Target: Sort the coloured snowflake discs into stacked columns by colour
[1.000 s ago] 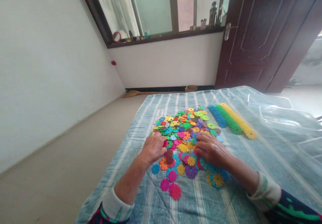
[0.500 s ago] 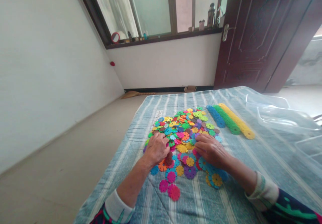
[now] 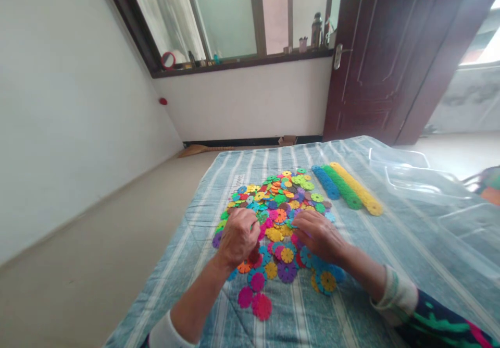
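Note:
A spread heap of colourful notched plastic discs (image 3: 279, 199) covers the middle of a striped cloth. Over the heap's left part is my left hand (image 3: 239, 235), its fingers curled and pressed together; dark reddish-brown discs show just under its fingertips, and what it grips is unclear. On the right side of the heap my right hand (image 3: 318, 234) reaches in with fingers bent and close together, its fingertips among the discs; anything in them is hidden. Nearer to me lie a purple disc (image 3: 287, 271) and a few pink discs (image 3: 261, 306).
Blue (image 3: 325, 182), green (image 3: 342, 187) and yellow (image 3: 357, 189) rows of discs lie side by side at the back right. Clear plastic boxes (image 3: 425, 184) stand farther right on the striped cloth (image 3: 273, 332). Beyond are a door (image 3: 375, 51) and a window sill (image 3: 242, 64).
The view has shifted slightly, so the scene sits farther left. My left hand has curled more and turned over the discs; my right hand stays at the heap's right side.

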`<state>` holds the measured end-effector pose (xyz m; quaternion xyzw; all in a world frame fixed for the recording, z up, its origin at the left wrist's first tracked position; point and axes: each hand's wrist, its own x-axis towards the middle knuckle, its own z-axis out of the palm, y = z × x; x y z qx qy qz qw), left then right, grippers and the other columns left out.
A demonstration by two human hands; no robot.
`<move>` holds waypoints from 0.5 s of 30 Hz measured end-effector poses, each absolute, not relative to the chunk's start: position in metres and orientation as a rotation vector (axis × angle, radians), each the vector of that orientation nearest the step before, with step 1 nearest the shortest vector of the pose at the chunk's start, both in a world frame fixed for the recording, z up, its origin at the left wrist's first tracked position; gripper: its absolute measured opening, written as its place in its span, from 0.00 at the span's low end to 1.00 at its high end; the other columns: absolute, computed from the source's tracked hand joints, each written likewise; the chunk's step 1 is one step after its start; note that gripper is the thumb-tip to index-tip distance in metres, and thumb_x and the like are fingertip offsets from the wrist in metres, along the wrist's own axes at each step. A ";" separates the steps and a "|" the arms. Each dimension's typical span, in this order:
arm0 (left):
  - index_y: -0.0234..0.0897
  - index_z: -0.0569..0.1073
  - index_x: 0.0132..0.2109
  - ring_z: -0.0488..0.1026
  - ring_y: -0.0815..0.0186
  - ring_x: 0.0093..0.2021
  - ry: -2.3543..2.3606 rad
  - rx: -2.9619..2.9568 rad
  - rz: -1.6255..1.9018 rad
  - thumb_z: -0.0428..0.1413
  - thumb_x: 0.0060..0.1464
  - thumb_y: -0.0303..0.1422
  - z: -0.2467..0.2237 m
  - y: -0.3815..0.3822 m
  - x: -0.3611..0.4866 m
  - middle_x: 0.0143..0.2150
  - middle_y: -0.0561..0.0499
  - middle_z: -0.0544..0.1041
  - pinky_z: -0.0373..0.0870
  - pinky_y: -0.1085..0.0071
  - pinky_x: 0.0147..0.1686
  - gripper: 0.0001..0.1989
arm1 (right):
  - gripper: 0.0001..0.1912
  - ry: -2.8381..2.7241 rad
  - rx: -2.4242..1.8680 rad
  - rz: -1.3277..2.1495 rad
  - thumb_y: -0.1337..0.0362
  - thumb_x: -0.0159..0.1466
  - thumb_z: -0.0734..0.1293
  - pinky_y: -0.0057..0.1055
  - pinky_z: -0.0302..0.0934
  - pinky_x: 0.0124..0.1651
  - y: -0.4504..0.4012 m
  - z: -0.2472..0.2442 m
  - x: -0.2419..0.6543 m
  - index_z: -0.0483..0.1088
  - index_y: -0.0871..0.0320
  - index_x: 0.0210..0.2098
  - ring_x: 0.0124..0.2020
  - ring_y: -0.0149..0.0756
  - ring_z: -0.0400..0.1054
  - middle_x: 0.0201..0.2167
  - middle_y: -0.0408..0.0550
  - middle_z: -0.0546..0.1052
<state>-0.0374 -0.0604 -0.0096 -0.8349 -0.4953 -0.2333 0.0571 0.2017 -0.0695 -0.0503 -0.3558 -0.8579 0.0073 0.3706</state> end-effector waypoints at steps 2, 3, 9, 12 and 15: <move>0.37 0.72 0.30 0.72 0.62 0.42 -1.407 -2.584 -0.833 0.48 0.56 0.27 -0.010 -0.064 -0.030 0.36 0.47 0.78 0.69 0.64 0.47 0.10 | 0.08 -2.171 -0.935 0.044 0.67 0.66 0.61 0.32 0.61 0.42 -0.069 -0.048 0.199 0.71 0.58 0.39 0.38 0.36 0.68 0.34 0.50 0.75; 0.37 0.72 0.31 0.73 0.63 0.42 -1.350 -2.621 -0.884 0.47 0.57 0.27 -0.010 -0.066 -0.027 0.37 0.47 0.78 0.70 0.65 0.46 0.10 | 0.08 -2.157 -0.951 0.057 0.66 0.66 0.61 0.32 0.61 0.41 -0.069 -0.047 0.198 0.71 0.58 0.42 0.37 0.36 0.69 0.34 0.50 0.76; 0.40 0.74 0.37 0.74 0.62 0.47 -1.061 -2.722 -1.062 0.48 0.59 0.31 -0.016 -0.071 -0.013 0.43 0.48 0.79 0.73 0.64 0.49 0.09 | 0.08 -2.099 -0.978 0.196 0.68 0.64 0.62 0.26 0.60 0.35 -0.065 -0.041 0.194 0.73 0.57 0.34 0.30 0.32 0.69 0.27 0.46 0.77; 0.41 0.74 0.39 0.75 0.61 0.48 -1.005 -2.692 -1.122 0.49 0.59 0.32 -0.022 -0.068 -0.013 0.44 0.48 0.79 0.74 0.64 0.49 0.09 | 0.09 -2.057 -0.967 0.339 0.69 0.63 0.63 0.24 0.59 0.33 -0.065 -0.035 0.194 0.74 0.58 0.30 0.27 0.30 0.69 0.25 0.44 0.77; 0.43 0.74 0.41 0.76 0.61 0.47 -0.979 -2.671 -1.154 0.49 0.59 0.32 -0.026 -0.065 -0.015 0.44 0.49 0.80 0.75 0.63 0.49 0.09 | 0.08 -1.981 -0.986 0.489 0.70 0.61 0.64 0.23 0.58 0.31 -0.067 -0.027 0.194 0.76 0.58 0.30 0.26 0.29 0.68 0.25 0.43 0.77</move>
